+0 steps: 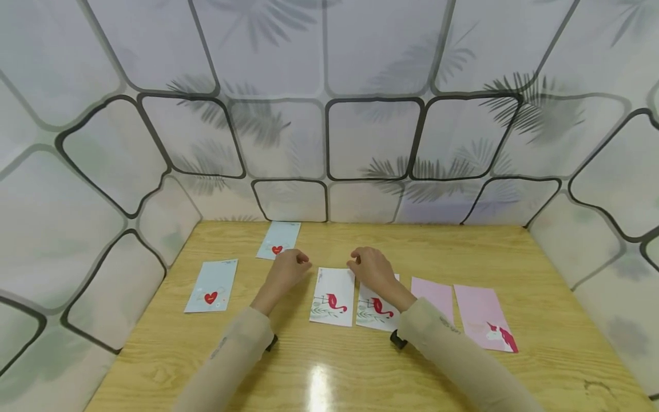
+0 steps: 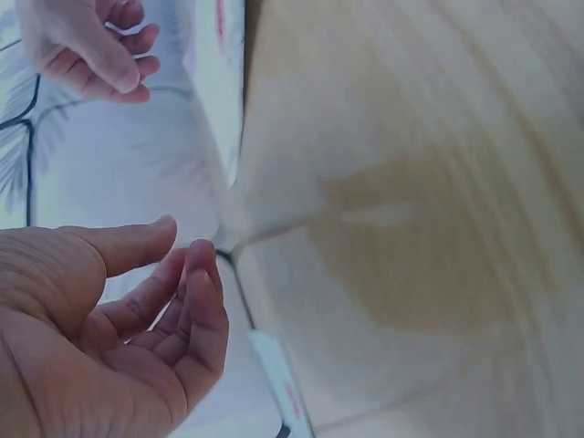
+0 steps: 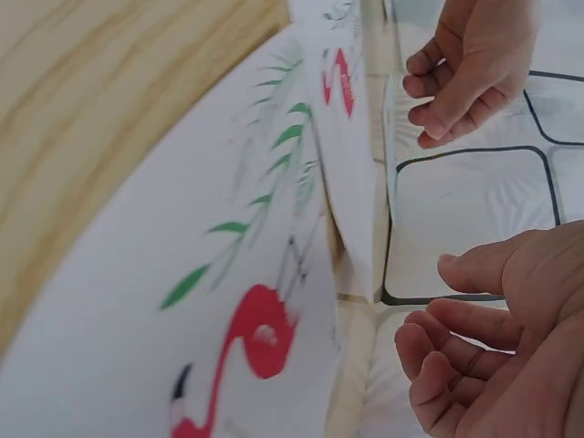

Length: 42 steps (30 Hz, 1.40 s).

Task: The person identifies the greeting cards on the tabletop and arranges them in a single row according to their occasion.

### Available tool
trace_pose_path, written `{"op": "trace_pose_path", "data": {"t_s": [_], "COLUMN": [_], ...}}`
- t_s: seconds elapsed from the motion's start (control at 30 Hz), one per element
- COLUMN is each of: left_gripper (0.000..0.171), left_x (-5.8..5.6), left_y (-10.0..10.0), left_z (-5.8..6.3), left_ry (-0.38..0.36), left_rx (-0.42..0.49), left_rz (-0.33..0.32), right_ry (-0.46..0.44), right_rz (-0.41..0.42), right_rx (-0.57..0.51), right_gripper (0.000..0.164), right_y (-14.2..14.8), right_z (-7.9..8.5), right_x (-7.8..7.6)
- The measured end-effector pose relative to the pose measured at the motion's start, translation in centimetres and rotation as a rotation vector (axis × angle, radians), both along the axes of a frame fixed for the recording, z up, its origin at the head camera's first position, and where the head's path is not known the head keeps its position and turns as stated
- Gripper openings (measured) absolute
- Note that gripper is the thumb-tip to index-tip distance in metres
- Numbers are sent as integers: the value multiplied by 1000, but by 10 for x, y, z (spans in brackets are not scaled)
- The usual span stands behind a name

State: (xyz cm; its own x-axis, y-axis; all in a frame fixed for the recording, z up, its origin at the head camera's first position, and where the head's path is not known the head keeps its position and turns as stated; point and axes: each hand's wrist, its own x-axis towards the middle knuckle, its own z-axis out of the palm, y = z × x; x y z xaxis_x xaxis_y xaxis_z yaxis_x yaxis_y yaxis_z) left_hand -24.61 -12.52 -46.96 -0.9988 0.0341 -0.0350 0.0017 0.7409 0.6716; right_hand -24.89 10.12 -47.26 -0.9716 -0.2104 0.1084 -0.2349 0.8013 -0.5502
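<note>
My left hand (image 1: 287,268) hovers between the blue heart cards and the white cards, its fingers loosely curled and holding nothing. Above the tops of the two flamingo cards is my right hand (image 1: 374,270), also empty, with thumb and fingertips apart in the right wrist view. A white card with a pink flamingo (image 1: 329,297) lies flat between the hands. The second flamingo card (image 1: 374,315) is partly hidden under the right wrist. At the back left lies a light blue card with a red heart (image 1: 280,236); a matching blue card (image 1: 216,280) lies nearer and further left.
Two pink cards lie to the right: one (image 1: 431,290) partly covered by the right forearm, the other (image 1: 476,309) showing a unicorn at its lower corner. All rest on a wooden table (image 1: 319,349). A patterned curtain (image 1: 370,137) stands along the back and both sides.
</note>
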Motion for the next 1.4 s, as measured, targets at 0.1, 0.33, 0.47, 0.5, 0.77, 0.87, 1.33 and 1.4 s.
{"op": "trace_pose_path", "data": {"t_s": [0.1,0.33,0.47,0.5,0.77,0.87,1.33,1.4], "left_gripper": [19,25,28,29,39,40,47,49], "left_x": [6,16,19,20,33,37,39,33], "left_y": [-12,-42,-61,-65,-104,-118,-150,-150], "left_z": [9,25,31,32,37,39,38,36], "left_ry": [7,-14,-8,-6,9,11,25,16], "left_rx": [-28,-28,-45,-45,-55,-63,-67,-53], "left_rz": [3,25,48,52,82,90,119,107], "right_ry": [4,30,38,42,52,51,-10,-10], "right_rz": [6,9,17,21,72,89,160,168], "right_rx": [-27,-38,-40,-43,-81,-95,-125,-134], "right_gripper": [31,35,36,37,38,37,42,42], "right_y": [-1,-5,-11,-12,-35,-45,-90,-97], "right_z": [6,14,16,17,21,23,20,18], "right_x": [0,-2,-4,-4,-2,-1,-12,-16]}}
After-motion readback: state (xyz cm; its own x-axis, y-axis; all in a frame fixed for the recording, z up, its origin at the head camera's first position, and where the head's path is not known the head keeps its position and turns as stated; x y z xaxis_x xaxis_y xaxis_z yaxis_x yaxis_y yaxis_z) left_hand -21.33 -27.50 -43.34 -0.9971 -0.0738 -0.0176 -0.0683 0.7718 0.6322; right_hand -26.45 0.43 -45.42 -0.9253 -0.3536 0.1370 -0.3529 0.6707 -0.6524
